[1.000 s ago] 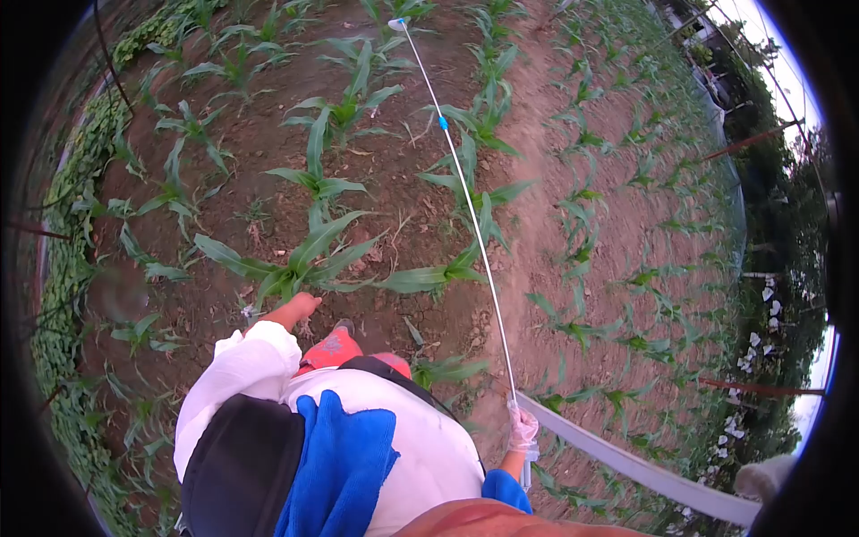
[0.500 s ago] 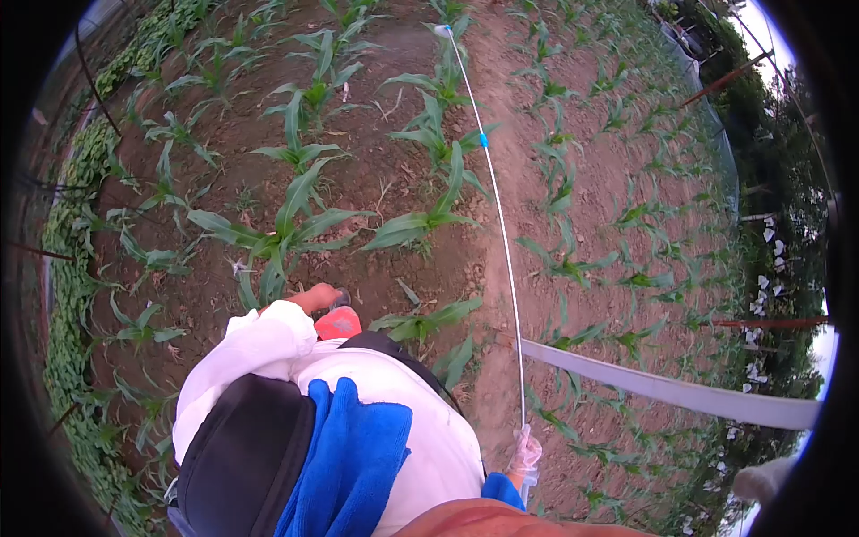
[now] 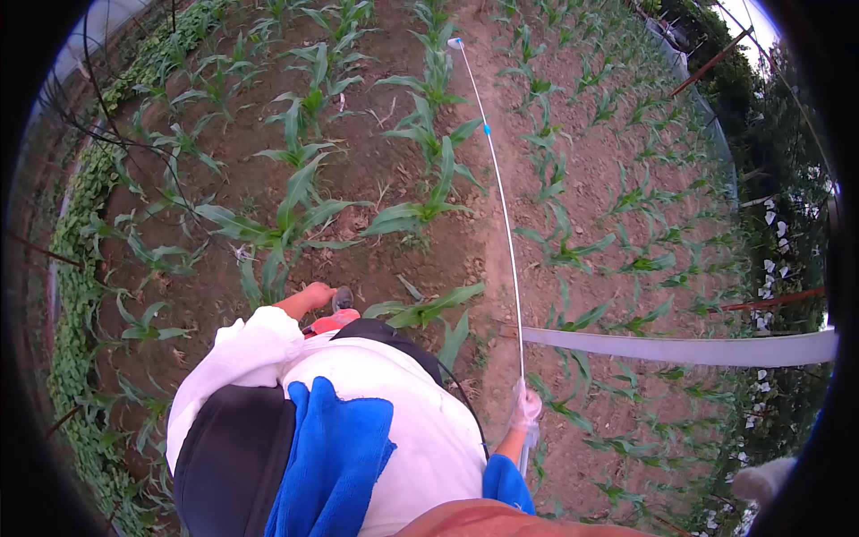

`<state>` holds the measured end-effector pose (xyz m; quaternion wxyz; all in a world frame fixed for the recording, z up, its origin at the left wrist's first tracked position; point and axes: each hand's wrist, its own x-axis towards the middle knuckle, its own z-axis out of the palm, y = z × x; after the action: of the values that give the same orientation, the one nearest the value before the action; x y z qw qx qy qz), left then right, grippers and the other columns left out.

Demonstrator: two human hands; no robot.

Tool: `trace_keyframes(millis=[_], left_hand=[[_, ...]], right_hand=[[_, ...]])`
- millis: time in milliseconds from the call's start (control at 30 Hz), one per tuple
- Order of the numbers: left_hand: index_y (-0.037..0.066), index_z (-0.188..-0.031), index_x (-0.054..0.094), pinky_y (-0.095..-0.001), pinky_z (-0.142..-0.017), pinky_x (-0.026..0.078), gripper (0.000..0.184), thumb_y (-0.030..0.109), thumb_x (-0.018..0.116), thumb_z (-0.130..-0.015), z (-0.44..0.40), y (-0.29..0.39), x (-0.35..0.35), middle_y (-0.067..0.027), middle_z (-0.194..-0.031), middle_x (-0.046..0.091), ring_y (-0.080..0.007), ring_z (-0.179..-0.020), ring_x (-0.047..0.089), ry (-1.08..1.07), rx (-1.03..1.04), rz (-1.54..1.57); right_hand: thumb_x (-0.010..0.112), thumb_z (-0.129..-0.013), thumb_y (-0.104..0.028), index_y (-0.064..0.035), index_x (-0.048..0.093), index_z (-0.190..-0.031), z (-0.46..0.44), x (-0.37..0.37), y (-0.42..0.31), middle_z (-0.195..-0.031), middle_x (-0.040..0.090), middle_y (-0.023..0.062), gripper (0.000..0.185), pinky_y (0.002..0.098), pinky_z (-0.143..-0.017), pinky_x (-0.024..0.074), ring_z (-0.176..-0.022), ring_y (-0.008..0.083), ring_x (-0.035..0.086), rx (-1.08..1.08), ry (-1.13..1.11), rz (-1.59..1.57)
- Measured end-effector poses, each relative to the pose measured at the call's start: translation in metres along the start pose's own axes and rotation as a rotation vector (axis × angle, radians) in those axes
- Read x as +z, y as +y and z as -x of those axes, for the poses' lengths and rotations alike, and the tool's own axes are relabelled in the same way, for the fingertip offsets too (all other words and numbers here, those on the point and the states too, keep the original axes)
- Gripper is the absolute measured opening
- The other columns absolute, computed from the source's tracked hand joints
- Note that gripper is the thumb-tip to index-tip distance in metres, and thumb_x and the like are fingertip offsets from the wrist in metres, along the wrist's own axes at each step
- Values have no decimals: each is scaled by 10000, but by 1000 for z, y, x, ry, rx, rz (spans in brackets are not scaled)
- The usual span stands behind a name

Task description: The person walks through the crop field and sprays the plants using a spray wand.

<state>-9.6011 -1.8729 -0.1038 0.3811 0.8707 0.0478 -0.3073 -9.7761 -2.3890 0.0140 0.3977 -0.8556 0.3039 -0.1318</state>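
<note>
My right hand (image 3: 526, 410), in a clear plastic glove, is closed around the lower end of a long white spray wand (image 3: 506, 215). The wand reaches forward over the bare path beside a row of young corn plants (image 3: 425, 210). It carries a blue joint partway up and a pale nozzle head (image 3: 455, 43) at the far tip. My left hand (image 3: 315, 294), bare below a white sleeve, is curled in front of my body near a dark shoe tip (image 3: 342, 299) and a red patch. What it holds, if anything, I cannot make out.
A blue towel (image 3: 335, 456) and a black pad (image 3: 234, 456) lie against my white shirt. A white band (image 3: 680, 346) crosses the right side. Leafy vines (image 3: 76, 268) line the left edge; rusty poles and a net (image 3: 716, 134) stand at right.
My right hand has moved slightly forward with the wand, and its nozzle tip has come a little nearer. The left hand has shifted slightly left. The view has tilted, bringing dark wires in at left.
</note>
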Motion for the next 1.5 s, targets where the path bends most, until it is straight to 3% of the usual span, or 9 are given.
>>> trace_keyframes(millis=[300, 367, 467, 733, 900, 1033, 1167, 1400, 1500], left_hand=[[41, -699, 455, -378, -511, 380, 208, 221, 350, -692, 68, -76, -27, -153, -658, 498, -289, -618, 485, 10, 245, -703], [37, -698, 444, -341, -434, 378, 169, 197, 418, -652, 74, -105, -18, -113, -579, 488, -253, -510, 477, 99, 351, -703], [32, -578, 469, -306, -354, 325, 296, 289, 396, -707, 81, -130, -8, -54, -465, 431, -163, -384, 405, 22, -91, -83], [33, -759, 447, -363, -520, 387, 217, 213, 431, -639, 29, -138, -20, -144, -664, 506, -295, -634, 487, -8, 135, -465], [25, -769, 451, -331, -490, 384, 234, 232, 364, -703, -65, -151, -54, -121, -627, 497, -261, -540, 477, -154, -354, 408], [23, -749, 456, -286, -457, 377, 248, 255, 377, -709, -109, -117, -124, -83, -602, 488, -190, -477, 456, -19, -121, 254], [37, -680, 466, -228, -435, 353, 265, 298, 422, -690, -120, -92, -173, -21, -564, 465, -89, -451, 419, 126, -457, 749], [49, -620, 481, -250, -422, 350, 257, 276, 394, -704, -99, -149, -151, -27, -516, 452, -123, -429, 412, 59, -612, 859], [43, -660, 461, -302, -442, 368, 231, 268, 411, -683, -68, -130, -169, -70, -543, 476, -191, -472, 453, 5, -259, 126]], right_hand=[[520, -647, -229, -78, 383, -419, -81, 101, -94, -411, 297, -34, 306, 231, -339, 208, -371, 62, 238, -162, -59, -148], [564, -612, -191, -41, 496, -540, -85, 112, -121, -451, 377, -38, 180, 197, -364, 259, -409, 47, 309, 78, -224, -429], [563, -615, -176, -22, 506, -572, -95, 139, -135, -463, 393, -41, 170, 174, -372, 274, -414, 41, 326, 121, -192, -445], [535, -636, -142, -20, 517, -615, -150, 223, -158, -489, 424, -19, 126, 178, -396, 311, -423, 47, 358, 0, -131, -380], [527, -644, -137, -12, 521, -646, -171, 252, -250, -515, 446, -17, 125, 175, -389, 317, -427, 47, 378, 43, -112, -300], [528, -643, -131, -9, 520, -672, -212, 300, -272, -528, 459, -5, 126, 173, -373, 340, -421, 52, 406, 20, -148, -395], [522, -635, -93, -2, 513, -782, -233, 331, -333, -655, 512, 43, 174, 192, -519, 383, -570, 85, 467, 155, -176, -453], [503, -650, -129, -28, 497, -864, -333, 410, -381, -765, 518, 36, 237, 221, -603, 387, -670, 115, 477, -349, -90, -241], [499, -648, -140, -21, 498, -853, -363, 442, -434, -732, 519, 49, 237, 233, -573, 396, -631, 126, 478, -417, -55, -111]])
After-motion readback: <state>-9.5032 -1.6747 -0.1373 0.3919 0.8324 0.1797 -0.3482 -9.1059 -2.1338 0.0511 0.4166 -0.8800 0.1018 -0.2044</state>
